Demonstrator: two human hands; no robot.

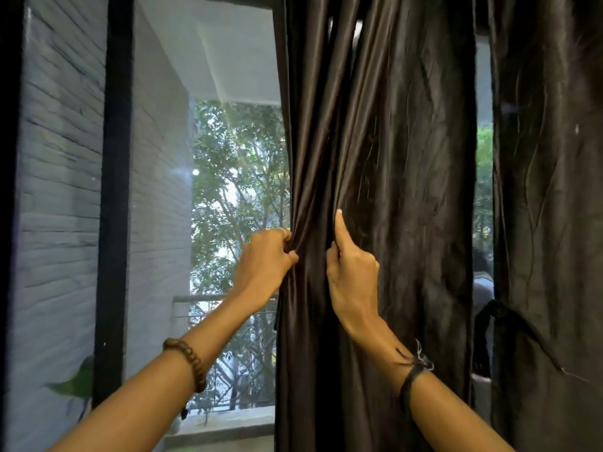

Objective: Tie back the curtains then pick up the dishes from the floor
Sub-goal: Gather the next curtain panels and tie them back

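Curtain step in hand, dishes not in view. Nearest, left hand (266, 256) closed tight on left edge of curtain (375, 190), bunching folds there. Right hand (350, 272) just beside, closed on same bunch, one finger lifted straight along cloth. Farther right, second curtain (548, 190) with a dark tie (496, 308) at its left edge. Behind, window (228, 158) bare. Next, probably: gather more cloth to one side, find a tie, wrap the bunch.
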